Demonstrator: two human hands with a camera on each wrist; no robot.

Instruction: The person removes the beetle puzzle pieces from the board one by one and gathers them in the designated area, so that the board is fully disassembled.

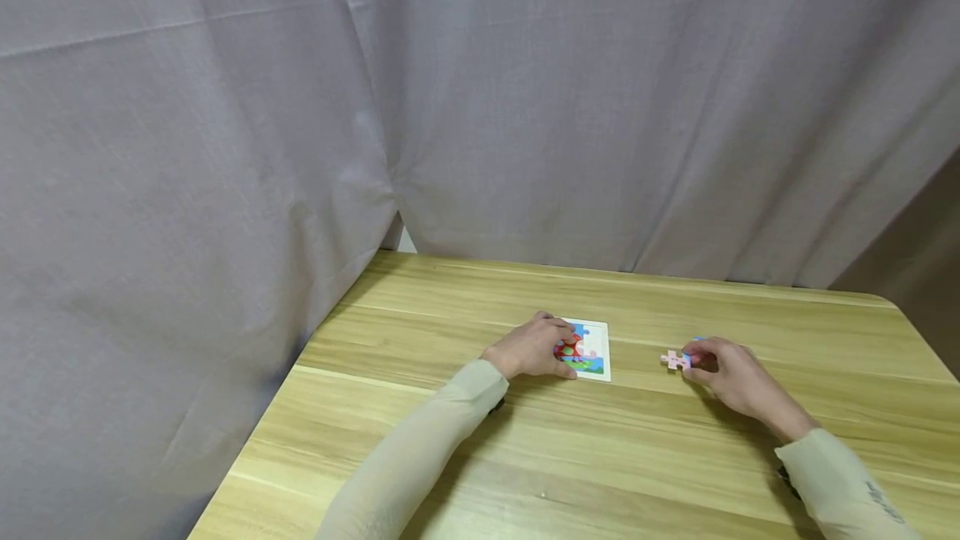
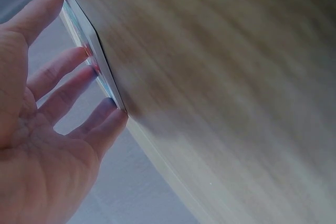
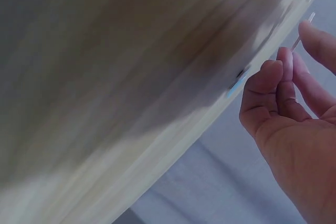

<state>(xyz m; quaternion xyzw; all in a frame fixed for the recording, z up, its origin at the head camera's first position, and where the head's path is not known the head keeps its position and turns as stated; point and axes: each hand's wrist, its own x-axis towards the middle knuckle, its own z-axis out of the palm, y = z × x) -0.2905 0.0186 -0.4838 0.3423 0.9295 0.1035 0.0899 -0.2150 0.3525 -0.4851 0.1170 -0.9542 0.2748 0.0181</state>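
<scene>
A small square jigsaw puzzle board (image 1: 602, 354) with a white rim lies flat on the table, partly filled with a red, blue and green picture. My left hand (image 1: 534, 347) rests along its left side, fingers spread. In the left wrist view the fingertips (image 2: 119, 115) touch the board's edge (image 2: 100, 51) and top. To the right, my right hand (image 1: 731, 375) pinches a pink and blue jigsaw piece (image 1: 674, 360) between thumb and fingers, just above the table. The right wrist view shows that piece (image 3: 312, 18) edge-on as a thin strip.
A blue piece (image 3: 237, 85) lies on the table below the right hand, mostly hidden in the head view. The wooden table (image 1: 450, 290) ends at grey curtains (image 1: 540, 123) at the back and left.
</scene>
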